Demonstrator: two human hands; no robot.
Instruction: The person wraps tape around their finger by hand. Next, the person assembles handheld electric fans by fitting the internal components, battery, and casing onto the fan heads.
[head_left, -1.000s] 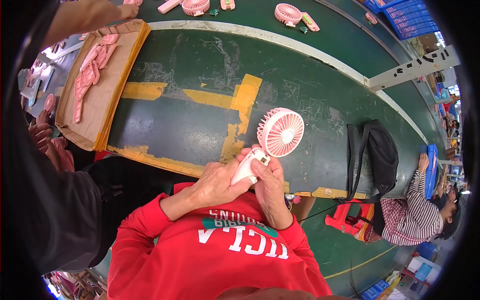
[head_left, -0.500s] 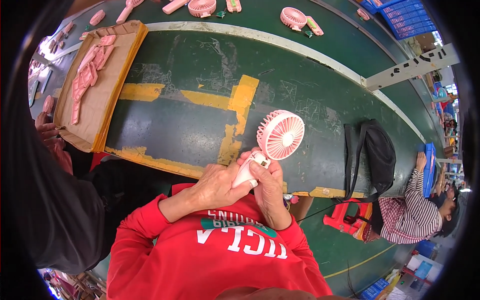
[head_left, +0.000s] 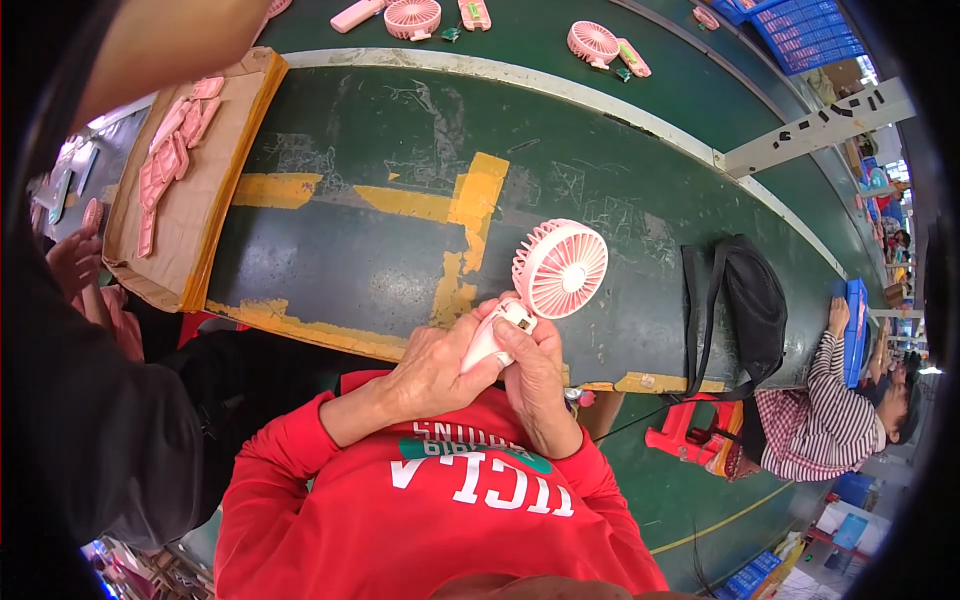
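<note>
Both my hands grip a pink handheld fan [head_left: 566, 272] in front of my chest, at the near edge of the table. Its round slatted head tilts up to the right, beyond my fingers. My left hand [head_left: 440, 362] is closed round the lower handle. With the thumb pressed against the upper handle near the neck, my right hand [head_left: 535, 368] closes on the fan from the other side. A small opening with something dark inside shows in the handle beside that thumb. My palms hide the rest of the handle.
A cardboard tray [head_left: 222, 190] with pink plastic parts [head_left: 165, 165] stands at left. A black bag [head_left: 752, 310] lies at right. Further fans [head_left: 593, 43] lie across the far rail. A co-worker's arm [head_left: 165, 50] reaches over the tray; another person [head_left: 830, 420] sits far right.
At upper left a co-worker's arm has come into view over the tray's far end. My hands keep their grip on the fan, nearly unmoved. The view has shifted slightly.
</note>
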